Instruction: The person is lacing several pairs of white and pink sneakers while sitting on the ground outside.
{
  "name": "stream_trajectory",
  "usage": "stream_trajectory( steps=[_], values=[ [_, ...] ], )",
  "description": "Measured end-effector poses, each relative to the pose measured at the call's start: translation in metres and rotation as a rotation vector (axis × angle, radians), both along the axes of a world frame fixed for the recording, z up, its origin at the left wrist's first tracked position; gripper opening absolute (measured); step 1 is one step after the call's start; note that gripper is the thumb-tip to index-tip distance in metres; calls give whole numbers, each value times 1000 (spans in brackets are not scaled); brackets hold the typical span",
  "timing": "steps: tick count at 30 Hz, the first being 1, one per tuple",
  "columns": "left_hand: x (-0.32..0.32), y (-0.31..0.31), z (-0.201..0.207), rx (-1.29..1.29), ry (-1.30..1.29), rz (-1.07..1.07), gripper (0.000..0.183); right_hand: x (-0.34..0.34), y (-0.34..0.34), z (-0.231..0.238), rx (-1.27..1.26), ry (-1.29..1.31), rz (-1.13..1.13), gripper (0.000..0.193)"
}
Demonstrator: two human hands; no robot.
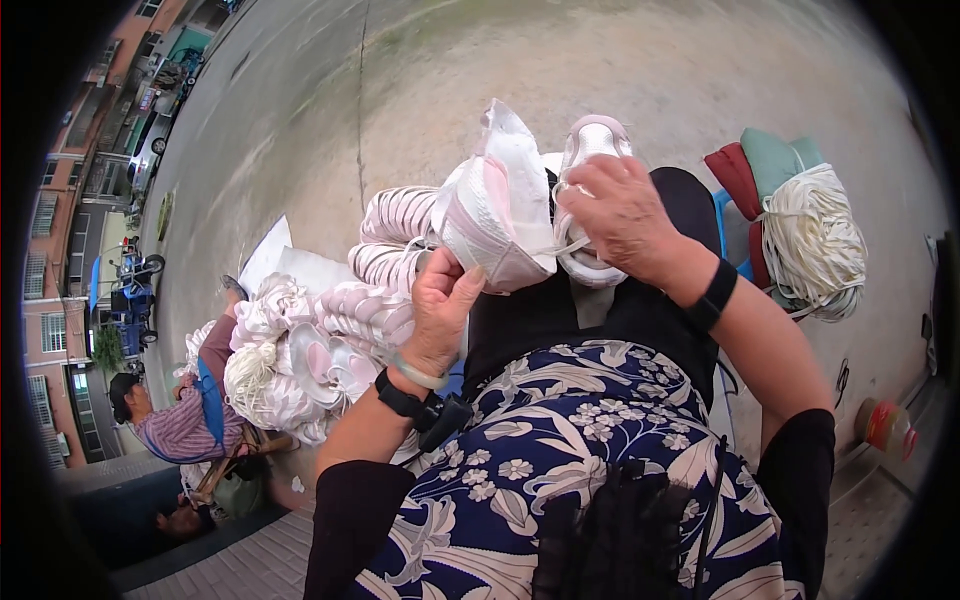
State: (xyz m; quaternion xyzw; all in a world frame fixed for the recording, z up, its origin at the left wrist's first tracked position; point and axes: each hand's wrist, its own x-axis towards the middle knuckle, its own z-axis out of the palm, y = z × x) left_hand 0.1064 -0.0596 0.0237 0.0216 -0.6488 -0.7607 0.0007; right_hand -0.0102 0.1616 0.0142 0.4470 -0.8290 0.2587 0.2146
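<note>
My left hand (447, 305) grips the lower edge of a white and pale pink shoe upper (478, 225), its thumb on the outside. The upper stands tilted over my lap, with a white flap rising at its top. Just to its right, a second white and pink shoe upper (598, 135) rests across my knees. Over that one, my right hand (620, 215) is closed, fingertips pinching at a white shoelace (572, 246) that runs between the two uppers. The fingertips are partly hidden behind the back of the hand.
Rows of stacked uppers (390, 240) and a heaped pile of uppers (320, 345) lie to my left. At right, a bundle of white laces (815, 235) hangs beside green and dark red cloth (775, 165). Another person (195, 410) sits far left. A jar (885, 425) stands lower right.
</note>
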Motion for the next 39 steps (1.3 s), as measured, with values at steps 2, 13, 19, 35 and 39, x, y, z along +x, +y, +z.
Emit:
stream_trajectory(
  steps=[2,13,19,35,39],
  values=[
    [1,2,-2,17,-9,0,30,-10,-12,-2,124,24,68,12],
    [2,-1,-16,0,9,-71,27,-49,-36,12,714,223,329,11],
    [1,-3,-17,-31,11,-69,26,-58,-42,3,618,161,369,8],
    [-20,40,0,-871,596,-362,20,-95,17,-22,-296,-488,-109,21],
    [-36,75,-8,-952,821,-486,23,-80,59,-12,-414,-642,-281,23]
  ],
)
